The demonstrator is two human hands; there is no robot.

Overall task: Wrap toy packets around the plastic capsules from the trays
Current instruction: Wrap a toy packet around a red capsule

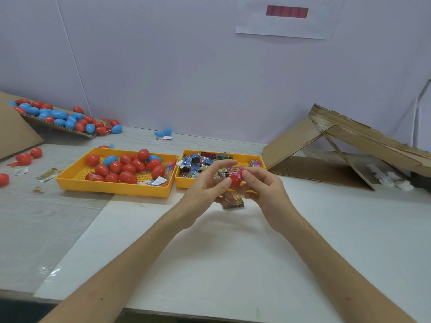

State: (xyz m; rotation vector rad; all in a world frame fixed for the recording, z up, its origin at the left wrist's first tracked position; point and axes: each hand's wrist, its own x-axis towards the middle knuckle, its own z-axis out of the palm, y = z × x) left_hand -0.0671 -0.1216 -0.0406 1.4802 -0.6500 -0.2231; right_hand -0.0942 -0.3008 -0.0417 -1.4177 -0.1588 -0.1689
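Both hands meet above the table's middle around a red plastic capsule [235, 178]. My left hand [205, 190] holds it with thumb and curled fingers, and my right hand [263, 190] pinches it from the right. A printed toy packet [236, 170] lies over the capsule's top. Another packet end [238, 201] hangs below the hands. Behind them, a yellow tray [112, 186] holds several red and blue capsules. A second yellow tray [261, 159] to its right holds several folded toy packets.
A cardboard flap [58, 124] at the back left carries several more red and blue capsules. Loose capsules [30, 157] and scraps lie at the left. A torn cardboard box [349, 145] stands at the right. A white sheet [233, 264] covers the table in front.
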